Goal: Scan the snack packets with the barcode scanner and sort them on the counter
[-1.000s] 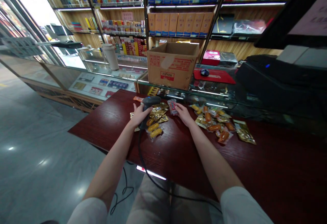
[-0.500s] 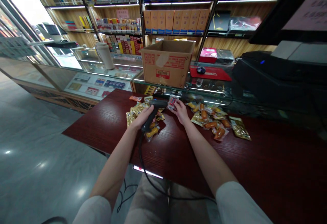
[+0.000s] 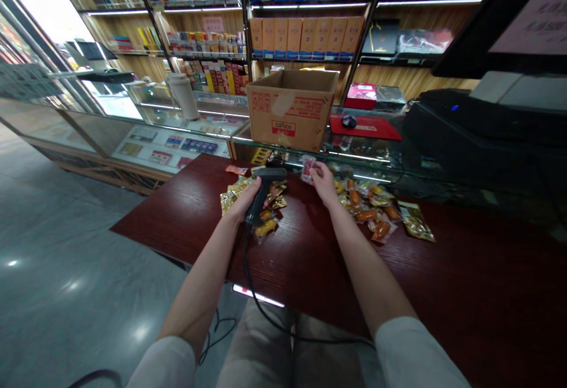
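Note:
My left hand (image 3: 245, 201) is wrapped round the grip of a black barcode scanner (image 3: 262, 196), whose head points right. A cable (image 3: 249, 276) runs from its base down across my lap. My right hand (image 3: 325, 182) pinches a small red-and-white snack packet (image 3: 307, 169) and holds it above the table, apart from the scanner's head. Beneath and around the scanner lie gold foil packets (image 3: 228, 199) and a wrapped yellow snack (image 3: 266, 227). To the right of my right hand is another pile of wrapped sausages (image 3: 365, 215) and snacks.
An open cardboard box (image 3: 290, 113) stands on the glass counter behind the brown table (image 3: 177, 211). A white cup (image 3: 183, 97) is on the counter to the left. On the right are a mouse (image 3: 349, 121) on a red mat (image 3: 376, 129) and a black machine (image 3: 456, 128).
My right hand has moved right and slightly away with the packet, widening the gap to the scanner. The scanner in my left hand has shifted slightly left.

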A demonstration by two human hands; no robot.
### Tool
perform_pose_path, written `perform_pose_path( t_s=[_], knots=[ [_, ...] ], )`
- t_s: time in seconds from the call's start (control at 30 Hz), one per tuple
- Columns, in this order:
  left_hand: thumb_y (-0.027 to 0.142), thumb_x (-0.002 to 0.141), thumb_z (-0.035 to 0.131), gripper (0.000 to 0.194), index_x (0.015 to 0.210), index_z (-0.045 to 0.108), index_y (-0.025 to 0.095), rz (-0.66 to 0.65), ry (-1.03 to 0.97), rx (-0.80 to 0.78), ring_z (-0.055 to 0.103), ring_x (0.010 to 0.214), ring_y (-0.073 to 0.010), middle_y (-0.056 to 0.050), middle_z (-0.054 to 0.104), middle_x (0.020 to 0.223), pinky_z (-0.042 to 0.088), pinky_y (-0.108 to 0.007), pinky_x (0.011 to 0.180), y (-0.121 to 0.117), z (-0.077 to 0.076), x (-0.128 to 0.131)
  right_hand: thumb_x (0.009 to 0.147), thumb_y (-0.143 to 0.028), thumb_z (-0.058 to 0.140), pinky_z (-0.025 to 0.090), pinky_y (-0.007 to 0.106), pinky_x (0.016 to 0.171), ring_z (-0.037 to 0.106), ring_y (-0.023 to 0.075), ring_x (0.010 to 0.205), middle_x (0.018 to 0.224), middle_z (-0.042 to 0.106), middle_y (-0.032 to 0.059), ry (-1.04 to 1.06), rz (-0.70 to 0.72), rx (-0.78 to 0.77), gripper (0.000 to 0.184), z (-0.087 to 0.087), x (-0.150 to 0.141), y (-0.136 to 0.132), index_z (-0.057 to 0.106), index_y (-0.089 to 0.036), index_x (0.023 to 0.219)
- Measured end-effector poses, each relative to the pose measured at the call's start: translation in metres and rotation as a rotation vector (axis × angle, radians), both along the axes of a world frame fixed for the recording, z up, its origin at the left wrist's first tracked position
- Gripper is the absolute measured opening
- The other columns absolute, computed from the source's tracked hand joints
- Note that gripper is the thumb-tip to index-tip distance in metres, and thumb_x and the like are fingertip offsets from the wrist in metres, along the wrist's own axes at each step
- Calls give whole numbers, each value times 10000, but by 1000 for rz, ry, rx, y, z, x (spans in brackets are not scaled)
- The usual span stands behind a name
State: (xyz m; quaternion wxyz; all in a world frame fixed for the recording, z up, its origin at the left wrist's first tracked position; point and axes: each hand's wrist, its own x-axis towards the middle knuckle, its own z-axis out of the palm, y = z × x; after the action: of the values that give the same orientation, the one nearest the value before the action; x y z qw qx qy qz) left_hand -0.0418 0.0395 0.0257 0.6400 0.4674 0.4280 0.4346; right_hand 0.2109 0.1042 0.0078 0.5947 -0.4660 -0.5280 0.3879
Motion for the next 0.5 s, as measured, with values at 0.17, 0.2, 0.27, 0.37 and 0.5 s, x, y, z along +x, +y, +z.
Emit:
perform_pose_path(
  t_s=[0.17,0.2,0.27,0.37,0.5],
  knots=[
    [806,830,533,742,1042,736,125,110,-125,-26,510,434,-121,-21,570,533,367,-226,425,6,1,-15,880,-336,605,466,501,1016,611,317,1099,1145,668,158,-830,-340,140,291,44,66,-12,673,-183,1118],
    [814,821,536,752,1038,735,121,129,-137,-32,508,434,-120,-16,560,529,369,-226,423,7,2,-18,882,-306,610,457,503,1009,600,332,1110,1143,661,170,-968,-386,78,285,48,78,-17,680,-174,1124],
    [823,816,533,768,1028,733,113,150,-134,-53,503,431,-120,-10,553,529,374,-229,419,7,4,-25,880,-267,628,446,499,986,582,352,1126,1157,646,184,-1188,-450,-58,284,51,95,-26,694,-167,1138],
    [816,831,517,769,1035,730,105,188,-103,-57,510,427,-122,-6,563,537,392,-234,423,8,5,-33,884,-268,654,425,497,965,557,356,1141,1180,634,183,-1385,-469,-222,257,47,110,-37,728,-182,1115],
    [813,845,497,774,1035,734,102,248,-78,-48,522,419,-128,-10,579,534,395,-238,423,8,2,-40,894,-333,658,388,555,970,514,382,1184,1218,625,188,-1419,-488,-314,275,45,110,-39,749,-202,1118]
  ],
)
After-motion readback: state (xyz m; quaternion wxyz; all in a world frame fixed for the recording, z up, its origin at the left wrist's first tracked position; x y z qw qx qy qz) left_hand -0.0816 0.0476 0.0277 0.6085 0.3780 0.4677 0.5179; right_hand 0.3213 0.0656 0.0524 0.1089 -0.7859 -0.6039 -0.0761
